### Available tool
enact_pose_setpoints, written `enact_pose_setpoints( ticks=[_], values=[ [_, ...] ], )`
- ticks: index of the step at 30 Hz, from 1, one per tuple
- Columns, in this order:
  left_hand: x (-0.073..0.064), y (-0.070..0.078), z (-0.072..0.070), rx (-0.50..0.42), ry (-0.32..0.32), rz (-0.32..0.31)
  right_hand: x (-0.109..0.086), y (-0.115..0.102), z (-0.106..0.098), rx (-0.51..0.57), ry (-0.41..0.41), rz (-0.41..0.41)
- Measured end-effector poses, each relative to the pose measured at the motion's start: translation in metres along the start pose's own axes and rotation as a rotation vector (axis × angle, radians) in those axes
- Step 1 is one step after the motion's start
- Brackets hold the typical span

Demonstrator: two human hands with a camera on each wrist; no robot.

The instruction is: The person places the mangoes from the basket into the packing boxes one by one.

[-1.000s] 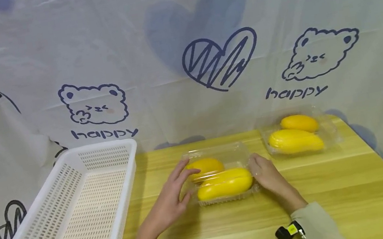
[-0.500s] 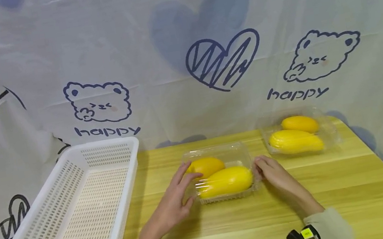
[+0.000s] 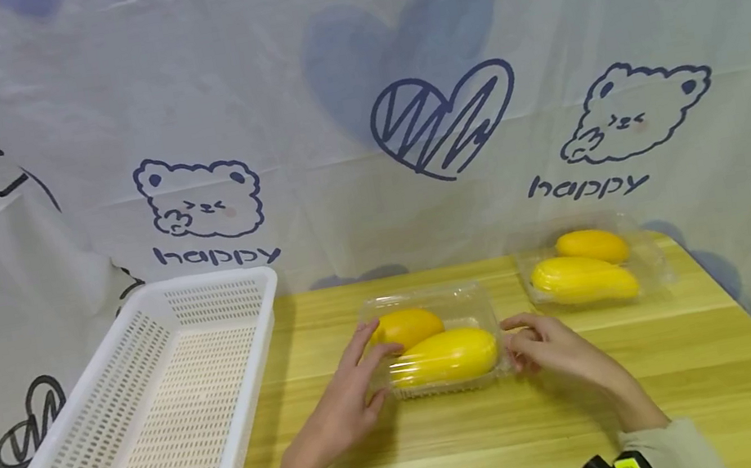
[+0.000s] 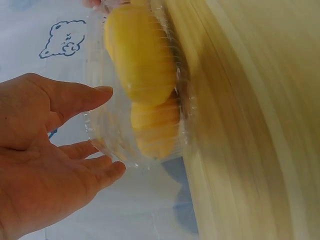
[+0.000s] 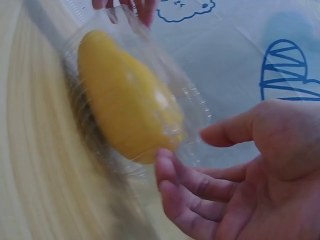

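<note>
A clear plastic clamshell box [image 3: 459, 311] stands on the table with its lid over two yellow fruits. One is a long, bright yellow fruit [image 3: 451, 355], larger at its right end; behind it lies a rounder, orange-yellow mango-like fruit [image 3: 410, 328]. My left hand [image 3: 344, 405] is at the box's left side, its thumb and fingers spread and fingertips at the lid. At the right edge is my right hand [image 3: 551, 345], fingers loosely bent. In the right wrist view, its fingertips [image 5: 165, 162] meet the box's side while the thumb stands apart from them.
A white perforated plastic basket [image 3: 269, 310] stands at the left. Back right is a second clear box [image 3: 647, 255] holding two similar yellow fruits. A printed cloth [image 3: 313, 219] hangs behind the wooden table [image 3: 457, 452].
My right hand has shifted slightly right and its fingers have loosened from the box's right edge. My left hand stays at the left side. The head view has turned slightly left.
</note>
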State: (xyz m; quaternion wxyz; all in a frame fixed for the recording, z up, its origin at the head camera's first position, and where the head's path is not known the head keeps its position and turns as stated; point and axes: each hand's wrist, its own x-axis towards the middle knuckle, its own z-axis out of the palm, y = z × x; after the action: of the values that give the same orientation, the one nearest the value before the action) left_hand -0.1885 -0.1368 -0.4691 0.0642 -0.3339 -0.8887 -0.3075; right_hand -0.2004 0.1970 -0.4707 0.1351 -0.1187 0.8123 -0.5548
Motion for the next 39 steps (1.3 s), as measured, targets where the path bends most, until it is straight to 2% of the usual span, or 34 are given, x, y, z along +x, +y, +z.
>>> enact_pose_setpoints(
  ticks=[6,10,13,16,19,21,25,28,33,39],
  values=[
    [-0.001,0.019,-0.003,0.028,0.023,0.014,-0.002,-0.002,-0.002,0.031,-0.096,-0.033],
    [0.001,0.039,-0.002,0.057,0.083,0.064,-0.003,-0.003,-0.001,0.054,-0.111,-0.014],
    [0.004,0.051,0.003,0.021,0.114,0.079,-0.005,-0.004,-0.002,0.055,-0.104,0.003],
    [0.007,0.060,0.014,-0.126,0.068,0.032,-0.006,-0.004,-0.003,0.047,-0.096,0.007],
    [0.009,0.065,0.029,-0.333,-0.036,-0.081,-0.005,-0.003,-0.004,0.043,-0.091,0.002],
    [0.010,0.065,0.040,-0.461,-0.083,-0.157,-0.005,-0.003,-0.003,0.041,-0.093,0.008],
    [0.010,0.065,0.061,-0.675,-0.121,-0.273,-0.004,-0.003,-0.003,0.040,-0.096,0.018],
    [0.011,0.067,0.078,-0.831,-0.097,-0.356,-0.006,-0.003,-0.003,0.041,-0.096,0.011],
    [0.015,0.074,0.101,-1.073,0.005,-0.497,-0.006,-0.003,-0.004,0.046,-0.097,0.002],
    [0.024,0.080,0.106,-1.306,0.065,-0.648,-0.006,-0.003,-0.004,0.065,-0.108,0.003]
  ],
)
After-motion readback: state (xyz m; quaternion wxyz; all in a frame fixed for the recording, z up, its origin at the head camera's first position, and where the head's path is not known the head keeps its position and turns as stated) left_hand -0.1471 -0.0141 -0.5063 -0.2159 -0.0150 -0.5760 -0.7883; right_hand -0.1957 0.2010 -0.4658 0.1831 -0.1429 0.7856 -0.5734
